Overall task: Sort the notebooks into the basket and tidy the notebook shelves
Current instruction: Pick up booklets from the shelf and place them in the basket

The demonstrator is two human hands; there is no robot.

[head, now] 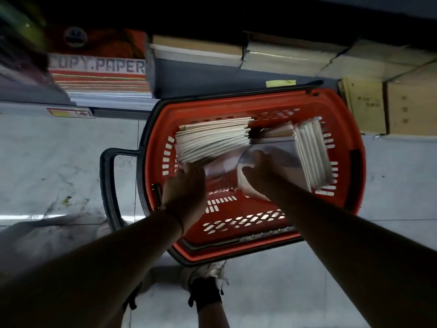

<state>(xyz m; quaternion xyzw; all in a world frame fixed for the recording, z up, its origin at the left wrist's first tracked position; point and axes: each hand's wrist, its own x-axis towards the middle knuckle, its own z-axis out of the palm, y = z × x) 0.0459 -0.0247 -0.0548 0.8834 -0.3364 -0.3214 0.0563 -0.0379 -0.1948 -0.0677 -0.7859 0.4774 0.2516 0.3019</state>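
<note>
The single head view looks steeply down from above, close over a basket (pixel 354 147) on the floor (pixel 59 162). Shelves (pixel 212 74) cross its upper edge; both forearms reach in from below.

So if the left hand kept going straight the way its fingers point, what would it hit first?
Most likely the fanned stack of notebooks just beyond the left hand inside the red basket. The fingertips look almost on it already, though depth is hard to judge.

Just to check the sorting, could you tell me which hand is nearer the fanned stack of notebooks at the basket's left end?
Left. The left hand touches the fanned stack; the right hand lies beside it.
</note>
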